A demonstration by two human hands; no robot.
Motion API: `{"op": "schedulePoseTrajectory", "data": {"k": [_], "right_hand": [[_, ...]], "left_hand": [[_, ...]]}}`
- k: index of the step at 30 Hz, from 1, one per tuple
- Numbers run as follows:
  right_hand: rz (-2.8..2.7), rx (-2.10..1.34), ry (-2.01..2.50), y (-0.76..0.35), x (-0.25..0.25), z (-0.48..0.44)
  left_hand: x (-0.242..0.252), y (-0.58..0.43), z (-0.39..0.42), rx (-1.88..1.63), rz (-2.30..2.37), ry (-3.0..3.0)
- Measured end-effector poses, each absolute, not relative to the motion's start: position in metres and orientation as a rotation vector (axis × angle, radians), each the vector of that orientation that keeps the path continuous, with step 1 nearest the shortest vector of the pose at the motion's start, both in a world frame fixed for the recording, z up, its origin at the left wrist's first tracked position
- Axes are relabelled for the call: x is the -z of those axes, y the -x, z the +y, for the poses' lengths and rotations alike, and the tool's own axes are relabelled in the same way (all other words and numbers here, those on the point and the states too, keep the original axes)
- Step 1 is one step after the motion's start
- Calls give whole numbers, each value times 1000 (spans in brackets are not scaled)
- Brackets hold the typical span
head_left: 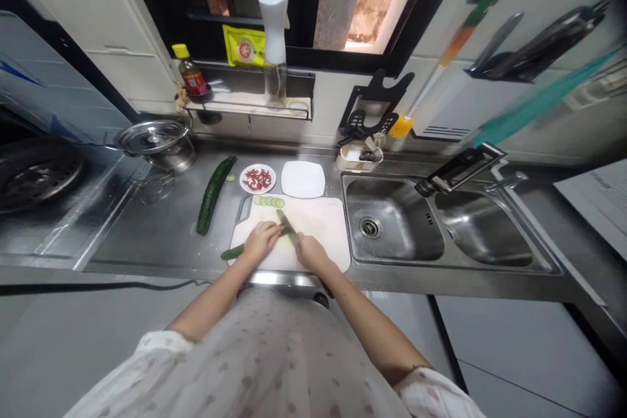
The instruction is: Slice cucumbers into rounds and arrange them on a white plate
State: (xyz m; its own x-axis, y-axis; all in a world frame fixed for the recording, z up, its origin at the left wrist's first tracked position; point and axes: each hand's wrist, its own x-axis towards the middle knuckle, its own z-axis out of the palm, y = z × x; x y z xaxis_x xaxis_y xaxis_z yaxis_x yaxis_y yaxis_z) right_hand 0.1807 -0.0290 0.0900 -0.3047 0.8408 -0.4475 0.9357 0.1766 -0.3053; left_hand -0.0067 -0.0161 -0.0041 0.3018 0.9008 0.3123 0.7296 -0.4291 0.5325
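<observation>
My left hand (262, 241) is closed over a cucumber (232, 253) that lies on the white cutting board (333, 228); one end of it sticks out to the left. My right hand (312, 253) grips a kitchen knife (288, 225), its blade at the cucumber's right end beside my left fingertips. A short row of cucumber slices (269, 202) overlaps along the board's far edge. Beyond the board stand a small plate of chopped red pieces (257, 178) and a white square plate (302, 179). To the left a whole cucumber (214, 196) rests on the steel counter.
A double steel sink (392, 219) with a black faucet (458, 170) adjoins the board on the right. A lidded steel pot (161, 145) stands at the back left, near a wire stand (157, 188). A wall shelf (249, 108) carries a sauce bottle (192, 75) and a spray bottle (274, 46).
</observation>
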Motion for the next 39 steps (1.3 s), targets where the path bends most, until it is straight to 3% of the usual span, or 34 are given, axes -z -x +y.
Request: {"op": "schedulePoseTrajectory", "data": {"k": [39], "right_hand": [[2278, 860, -1808, -154, -84, -7]], "left_hand": [[7, 9, -15, -802, 1461, -2312]]}}
